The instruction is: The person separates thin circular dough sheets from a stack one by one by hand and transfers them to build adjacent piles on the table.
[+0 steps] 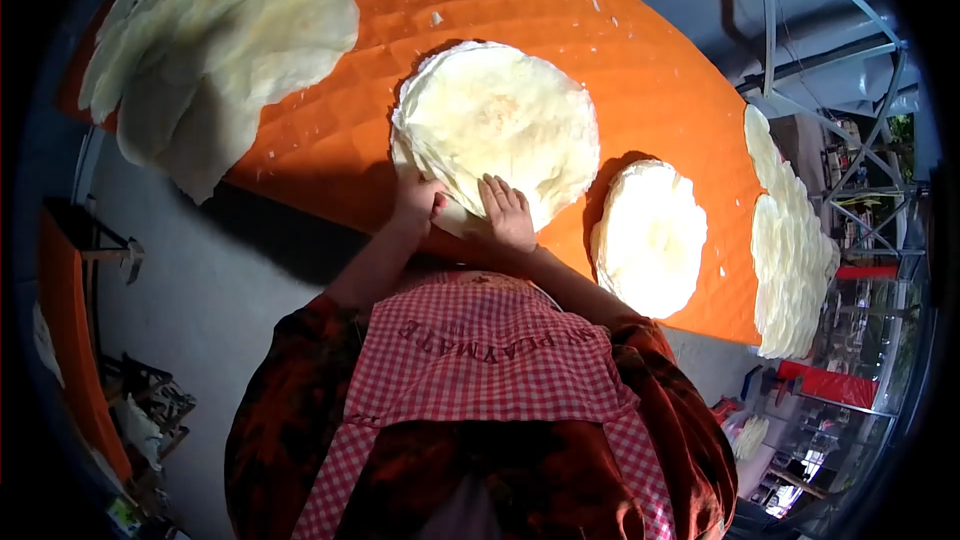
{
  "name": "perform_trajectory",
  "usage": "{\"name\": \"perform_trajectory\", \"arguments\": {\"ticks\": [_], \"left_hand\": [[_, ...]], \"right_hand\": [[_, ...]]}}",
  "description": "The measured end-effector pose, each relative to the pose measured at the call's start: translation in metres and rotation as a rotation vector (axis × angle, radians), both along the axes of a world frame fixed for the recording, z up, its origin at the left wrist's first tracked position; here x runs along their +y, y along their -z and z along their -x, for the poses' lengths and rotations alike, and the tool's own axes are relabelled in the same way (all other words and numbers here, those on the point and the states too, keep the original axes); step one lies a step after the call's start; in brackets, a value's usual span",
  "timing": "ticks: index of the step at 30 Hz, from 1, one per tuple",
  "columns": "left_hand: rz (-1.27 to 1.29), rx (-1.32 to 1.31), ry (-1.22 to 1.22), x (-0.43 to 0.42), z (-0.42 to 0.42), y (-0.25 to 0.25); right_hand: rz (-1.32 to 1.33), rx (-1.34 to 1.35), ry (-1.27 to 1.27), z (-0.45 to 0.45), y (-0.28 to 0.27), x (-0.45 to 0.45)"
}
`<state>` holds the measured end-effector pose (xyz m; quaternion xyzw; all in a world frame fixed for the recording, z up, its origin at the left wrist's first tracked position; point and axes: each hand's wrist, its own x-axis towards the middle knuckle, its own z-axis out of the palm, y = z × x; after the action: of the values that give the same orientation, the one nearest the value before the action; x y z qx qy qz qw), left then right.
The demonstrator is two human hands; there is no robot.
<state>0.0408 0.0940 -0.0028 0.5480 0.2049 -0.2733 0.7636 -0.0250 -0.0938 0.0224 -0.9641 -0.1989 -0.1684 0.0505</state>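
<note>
A round stack of thin, pale flatbreads (500, 125) lies on the orange cloth close in front of me. My left hand (420, 198) is closed at the near left rim, its curled fingers at the edge of a flatbread. Flat on the near right part of the same stack rests my right hand (511, 216), fingers stretched out. Between the two hands, the near edge of a sheet slopes down toward my apron. A smaller, brightly lit stack of flatbreads (652, 238) sits to the right, beside my right forearm.
Many overlapping flatbreads (230, 40) cover the far left of the orange-covered table (660, 60), some hanging over its edge. More overlapping flatbreads (790, 250) line the right end. A metal frame (870, 140) stands beyond on the right. Another orange surface (75, 340) is at lower left.
</note>
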Motion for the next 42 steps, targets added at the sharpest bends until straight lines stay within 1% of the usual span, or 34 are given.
{"name": "perform_trajectory", "arguments": {"ticks": [2, 3, 4, 5, 6, 7, 9, 10, 11, 12, 14, 16, 17, 18, 19, 20, 21, 22, 23, 24, 25, 26, 28, 29, 32, 33, 34, 35, 36, 37, 38, 40, 41, 42], "left_hand": [[0.077, -0.021, 0.003, 0.001, 0.004, -0.004], [0.180, -0.033, -0.036, -0.003, 0.003, 0.010], [0.247, -0.049, -0.059, -0.003, 0.004, -0.003], [0.316, -0.067, -0.079, -0.001, 0.006, -0.026], [0.384, -0.082, -0.097, -0.001, 0.008, -0.039], [0.343, -0.108, -0.071, 0.003, 0.004, -0.025], [0.379, -0.106, -0.091, 0.013, -0.003, -0.001], [0.406, -0.104, -0.085, 0.019, -0.007, 0.008], [0.447, -0.121, -0.055, 0.026, -0.012, 0.015], [0.451, -0.118, -0.102, 0.027, -0.012, 0.008], [0.462, -0.116, -0.193, 0.032, -0.013, -0.019], [0.554, -0.246, -0.155, 0.040, -0.011, -0.043], [0.674, -0.291, -0.146, 0.043, -0.009, -0.052], [0.794, -0.337, -0.137, 0.048, -0.008, -0.061], [0.795, -0.346, -0.136, 0.050, -0.003, -0.072], [0.627, -0.432, -0.022, 0.057, -0.007, -0.050], [0.457, -0.512, 0.090, 0.068, -0.013, -0.009], [0.037, -0.930, 0.275, 0.073, -0.011, -0.002], [-0.426, -1.322, 0.308, 0.078, -0.008, 0.006], [-0.129, -0.921, 0.194, 0.068, -0.003, 0.023], [0.175, -0.540, -0.056, 0.058, 0.003, 0.040], [0.172, -0.338, -0.140, 0.053, 0.002, 0.046], [-0.001, -0.327, -0.228, 0.037, 0.000, 0.033], [-0.087, -0.318, -0.254, 0.029, 0.001, 0.031], [-0.684, -0.545, -0.253, 0.005, 0.006, 0.050], [-0.682, -0.537, -0.199, 0.001, 0.013, 0.023], [-0.631, -0.531, -0.199, 0.004, 0.011, 0.036], [-0.584, -0.525, -0.201, 0.012, 0.004, 0.055], [-0.538, -0.519, -0.202, 0.018, 0.001, 0.066], [-0.027, -0.378, -0.264, 0.020, 0.006, 0.026], [-0.012, -0.325, -0.215, 0.027, 0.001, 0.018], [0.024, -0.211, -0.131, 0.043, -0.008, 0.004], [0.038, -0.295, -0.143, 0.038, -0.011, -0.007], [0.023, -0.293, -0.133, 0.039, -0.019, -0.023]], "right_hand": [[-0.177, 0.063, 0.036, -0.011, 0.010, -0.007], [-0.266, 0.092, 0.057, -0.021, 0.012, -0.014], [-0.333, 0.284, 0.117, -0.031, -0.008, -0.021], [-0.102, 0.478, 0.161, -0.053, -0.019, -0.036], [-0.146, 0.433, 0.226, -0.080, -0.029, -0.047], [-0.198, 0.294, 0.132, -0.096, -0.068, -0.048], [-0.200, 0.288, 0.080, -0.105, -0.189, -0.034], [-0.280, 0.426, 0.096, -0.107, -0.237, -0.031], [-0.415, 0.411, 0.054, -0.101, -0.282, -0.028], [-0.433, 0.367, -0.072, -0.105, -0.311, -0.041], [-0.694, 0.649, 0.015, -0.111, -0.363, -0.043], [-0.800, 0.665, 0.040, -0.142, -0.347, -0.078], [-0.635, 0.677, 0.026, -0.159, -0.332, -0.097], [-0.640, 0.643, 0.082, -0.155, -0.317, -0.097], [-0.735, 0.822, 0.088, -0.168, -0.282, -0.118], [-0.830, 1.007, 0.094, -0.182, -0.240, -0.141], [-0.917, 1.081, 0.232, -0.174, -0.208, -0.143], [-1.000, 1.154, 0.376, -0.160, -0.173, -0.145], [-1.127, 1.205, 0.286, -0.147, -0.115, -0.165], [-1.144, 1.261, 0.379, -0.133, -0.072, -0.171], [-1.162, 1.313, 0.476, -0.119, -0.030, -0.177], [-1.175, 1.012, 0.501, -0.115, 0.018, -0.178], [-1.740, 0.858, 0.673, -0.115, 0.063, -0.180], [-1.713, 0.895, 0.806, -0.094, 0.006, -0.151], [-0.856, 0.709, 0.702, -0.076, 0.012, -0.139], [-1.009, 0.638, 0.713, -0.072, 0.034, -0.144], [-0.945, 0.528, 0.719, -0.073, 0.039, -0.142], [-1.083, 0.666, 0.660, -0.070, 0.037, -0.151], [-1.223, 0.802, 0.592, -0.067, 0.010, -0.145], [-1.254, 0.870, 0.546, -0.066, 0.013, -0.152], [-1.288, 0.926, 0.612, -0.062, -0.004, -0.146], [-1.404, 0.823, 0.608, -0.064, -0.005, -0.146], [-1.342, 0.785, 0.573, -0.067, -0.016, -0.147], [-1.389, 0.740, 0.633, -0.065, -0.055, -0.129]]}}
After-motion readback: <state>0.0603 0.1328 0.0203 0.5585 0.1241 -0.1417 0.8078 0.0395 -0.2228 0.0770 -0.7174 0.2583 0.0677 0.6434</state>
